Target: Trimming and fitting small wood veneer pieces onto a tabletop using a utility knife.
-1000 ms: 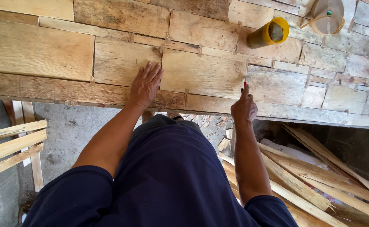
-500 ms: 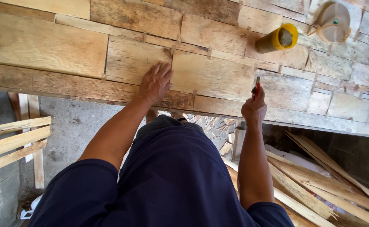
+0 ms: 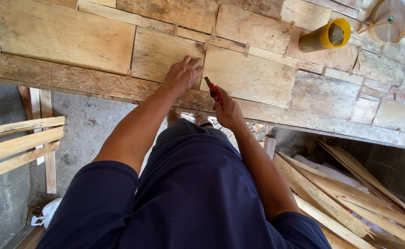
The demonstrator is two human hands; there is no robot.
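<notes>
Pressing our left hand (image 3: 184,74) flat, nothing gripped, on the rough pale wooden panels (image 3: 251,76) of the tabletop to steady them, we've got our right hand (image 3: 228,108) clamped round a red-handled cutter (image 3: 214,90), tip at the seam, yellow tube (image 3: 324,37) well apart.

Wooden bench (image 3: 96,87) covered with flat veneer sheets (image 3: 66,34); a yellow tube (image 3: 324,37) lies on them.
</notes>
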